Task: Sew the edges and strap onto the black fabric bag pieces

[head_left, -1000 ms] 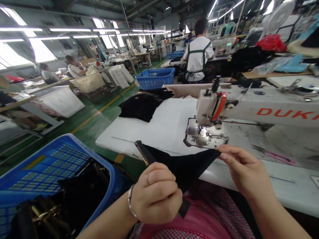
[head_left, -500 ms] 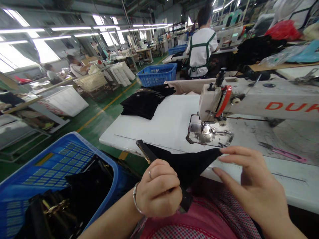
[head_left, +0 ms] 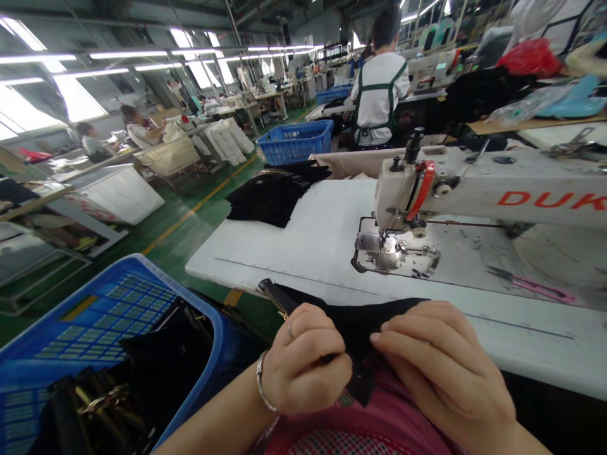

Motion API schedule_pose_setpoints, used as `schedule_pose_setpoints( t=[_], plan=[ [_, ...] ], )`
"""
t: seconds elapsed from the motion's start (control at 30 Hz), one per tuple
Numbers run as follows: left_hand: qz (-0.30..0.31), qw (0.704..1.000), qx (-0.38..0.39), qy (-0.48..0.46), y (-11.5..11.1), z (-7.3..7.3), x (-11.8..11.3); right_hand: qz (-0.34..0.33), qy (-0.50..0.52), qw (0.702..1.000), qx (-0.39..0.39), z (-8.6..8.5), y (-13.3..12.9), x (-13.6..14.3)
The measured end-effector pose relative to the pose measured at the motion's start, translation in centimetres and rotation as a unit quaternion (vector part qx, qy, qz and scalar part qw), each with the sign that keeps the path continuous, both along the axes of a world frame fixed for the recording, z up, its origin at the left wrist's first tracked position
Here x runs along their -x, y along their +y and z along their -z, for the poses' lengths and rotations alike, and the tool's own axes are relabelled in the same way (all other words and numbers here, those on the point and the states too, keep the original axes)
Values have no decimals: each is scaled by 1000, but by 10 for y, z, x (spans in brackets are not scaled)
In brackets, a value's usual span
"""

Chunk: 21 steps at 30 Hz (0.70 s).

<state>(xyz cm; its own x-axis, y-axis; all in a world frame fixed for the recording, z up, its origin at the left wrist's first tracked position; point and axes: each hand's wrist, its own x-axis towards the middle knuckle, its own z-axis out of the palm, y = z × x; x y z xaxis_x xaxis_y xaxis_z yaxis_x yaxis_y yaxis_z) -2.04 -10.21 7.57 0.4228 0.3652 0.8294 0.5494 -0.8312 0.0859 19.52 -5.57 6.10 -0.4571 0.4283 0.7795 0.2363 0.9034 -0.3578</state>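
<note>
A black fabric piece (head_left: 353,319) with a zipper strip (head_left: 275,296) along its left side hangs between my hands, over my lap at the table's front edge. My left hand (head_left: 306,360) is closed round the zipper side, and the strip's upper end sticks out above the fist. The fingers of my right hand (head_left: 441,363) are pressed together on the fabric's right part, close to my left hand. Behind them stands a sewing machine (head_left: 403,189), its metal needle plate uncovered by cloth.
A stack of black pieces (head_left: 270,196) lies on the white table (head_left: 313,246). Pink-handled snips (head_left: 535,285) rest at the right. A blue basket (head_left: 215,341) of black zippered pieces stands at the left. A person (head_left: 379,95) in a green-strapped apron is beyond the machine.
My right hand has moved left and down, nearer my left hand, and its fingers have closed further over the fabric. The fabric's right corner has come down. The view has shifted slightly.
</note>
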Motion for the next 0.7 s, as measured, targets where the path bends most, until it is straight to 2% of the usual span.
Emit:
schedule_pose_setpoints(
  t=[0.13, 0.23, 0.3, 0.33, 0.37, 0.4, 0.43, 0.47, 0.57, 0.7],
  plan=[
    [-42, 998, 39, 13, -2, 5, -3, -1, 10, 1000, 1, -1, -7, 3],
    [-31, 996, 82, 12, -5, 10, 0, -31, 2, 999, 20, 1, -6, 0],
    [-20, 996, 83, 25, -5, 11, 2, -27, -40, 998, 41, 7, 7, -17],
    [-20, 996, 74, 33, -5, 9, 2, 5, -74, 996, 48, 12, 18, -32],
    [-23, 997, 63, 42, -5, 7, 2, 77, -114, 989, 57, 18, 31, -50],
    [-25, 997, 49, 49, -4, 4, 0, 187, -154, 969, 55, 25, 45, -71],
    [-27, 998, 35, 53, -4, 0, -2, 298, -207, 931, 51, 34, 60, -92],
    [-29, 998, 23, 55, -3, -3, -5, 342, -227, 910, 64, 43, 73, -113],
    [-31, 999, 3, 38, -1, -5, -13, 371, -281, 881, 84, 72, 100, -159],
    [-34, 999, -11, 17, 1, 2, -18, 370, -323, 867, 79, 91, 99, -176]
  ],
)
